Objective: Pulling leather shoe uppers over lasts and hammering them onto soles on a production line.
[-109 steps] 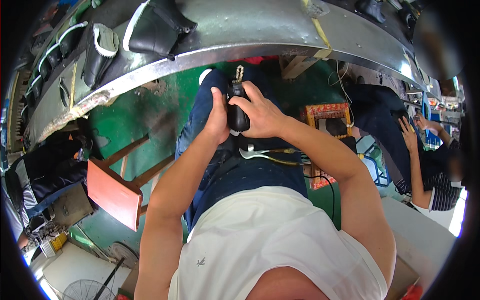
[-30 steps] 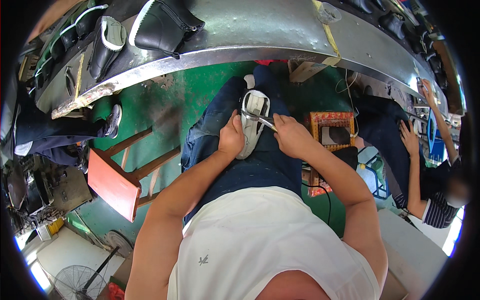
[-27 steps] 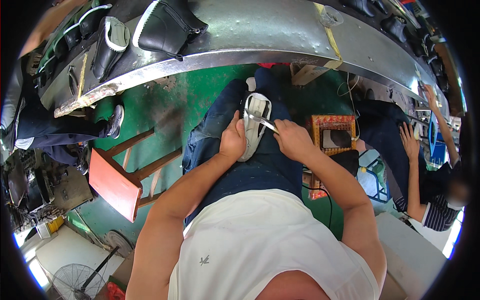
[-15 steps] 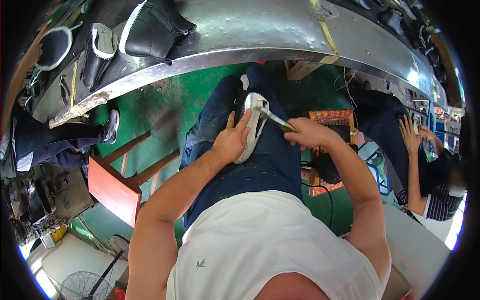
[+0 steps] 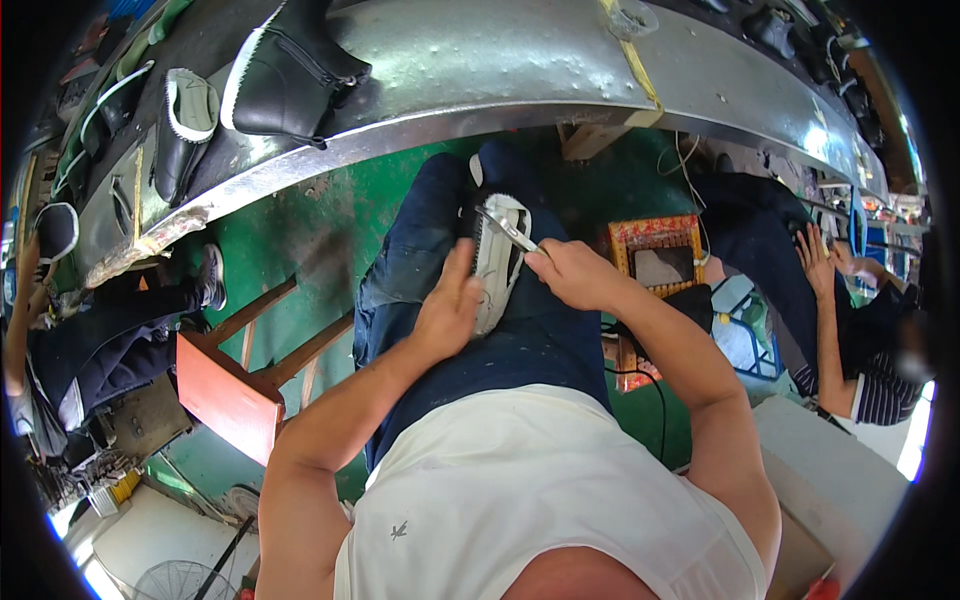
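- Left hand [image 5: 450,308]: fingers stretched out nearly straight and close together, pointing forward, away from the body.
- Right hand [image 5: 574,274]: fingers curled into a grip, thumb side toward the left.
- Left arm [image 5: 335,410]: bare, elbow bent, forearm slanting forward and inward.
- Right arm [image 5: 700,368]: likewise bare and bent, elbow out.
- The hands are apart.

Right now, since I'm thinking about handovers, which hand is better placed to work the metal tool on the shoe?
The right hand, I'd judge: it grips the metal tool, whose head lies over the shoe. The left hand is beside the shoe, with no tool in it.
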Demonstrator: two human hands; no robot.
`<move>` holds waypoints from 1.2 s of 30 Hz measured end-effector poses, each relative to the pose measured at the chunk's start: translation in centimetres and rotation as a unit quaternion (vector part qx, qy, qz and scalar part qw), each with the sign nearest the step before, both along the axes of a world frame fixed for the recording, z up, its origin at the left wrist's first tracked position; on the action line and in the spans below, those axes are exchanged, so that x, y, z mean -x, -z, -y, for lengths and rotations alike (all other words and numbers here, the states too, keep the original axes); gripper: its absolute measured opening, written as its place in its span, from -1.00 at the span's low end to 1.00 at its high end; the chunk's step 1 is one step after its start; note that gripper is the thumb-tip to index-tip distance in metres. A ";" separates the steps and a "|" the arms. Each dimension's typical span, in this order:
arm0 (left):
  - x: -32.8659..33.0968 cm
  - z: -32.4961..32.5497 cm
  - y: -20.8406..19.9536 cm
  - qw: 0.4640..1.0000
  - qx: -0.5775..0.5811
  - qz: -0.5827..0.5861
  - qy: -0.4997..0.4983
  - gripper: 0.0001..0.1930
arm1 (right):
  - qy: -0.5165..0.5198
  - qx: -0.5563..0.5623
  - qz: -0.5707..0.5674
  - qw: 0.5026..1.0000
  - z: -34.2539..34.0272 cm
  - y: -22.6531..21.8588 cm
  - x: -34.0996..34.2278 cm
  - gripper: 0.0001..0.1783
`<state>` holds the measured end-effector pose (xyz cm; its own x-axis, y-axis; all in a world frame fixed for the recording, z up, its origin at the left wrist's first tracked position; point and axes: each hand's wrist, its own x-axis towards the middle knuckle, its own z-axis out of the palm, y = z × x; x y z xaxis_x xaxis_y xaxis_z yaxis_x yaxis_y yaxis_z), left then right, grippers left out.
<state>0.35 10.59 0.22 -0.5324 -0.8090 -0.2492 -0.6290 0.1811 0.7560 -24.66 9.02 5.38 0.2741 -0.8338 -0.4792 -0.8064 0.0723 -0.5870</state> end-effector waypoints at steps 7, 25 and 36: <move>-0.7 -0.1 2.0 0.977 -0.116 -0.080 -0.162 -0.31 | 0.010 -0.020 0.065 0.998 -2.4 -0.3 -0.5 -0.52; -0.5 0.2 2.1 0.977 -0.169 -0.106 -0.072 -0.10 | 0.018 -0.014 0.084 0.996 -4.1 0.8 -1.0 -0.47; -2.9 6.1 -6.9 0.970 0.054 -0.200 -0.126 -0.43 | 0.293 -0.031 0.277 0.914 -5.5 2.1 2.9 -0.52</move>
<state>3.21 4.49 7.07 -0.3516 -0.9357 0.0291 -0.3244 0.1510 0.9338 -27.51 14.50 3.31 0.0038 -0.8910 -0.4540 -0.1978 0.4443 -0.8738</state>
